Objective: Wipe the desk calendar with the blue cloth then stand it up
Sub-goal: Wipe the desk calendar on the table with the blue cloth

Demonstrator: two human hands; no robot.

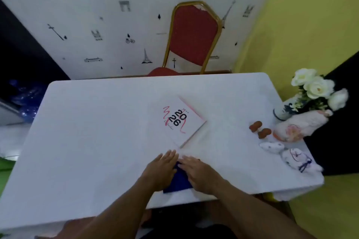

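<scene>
While the desk calendar (179, 121) lies flat and closed near the middle of the bench (87, 132), cover up and turned at an angle, I have both hands on the blue cloth (177, 181) at the near edge. Calendar and cloth are apart; the calendar's near corner sits just beyond my fingertips. My left hand (162, 169) is open, palm down on the cloth's left side. My right hand (198, 172) is likewise open and flat on its right side. Neither grips anything yet.

Judgement: wiping not begun; cloth still to be picked up.

Risks:
- Calendar is light and unheld. A one-handed wipe could slide it across the white covering toward the ornaments (272, 146) and flower vase (285, 111) at the right edge.
- Covering may bunch under pressure.
- Standing it up: base may splay on the slick covering and drop flat.
</scene>
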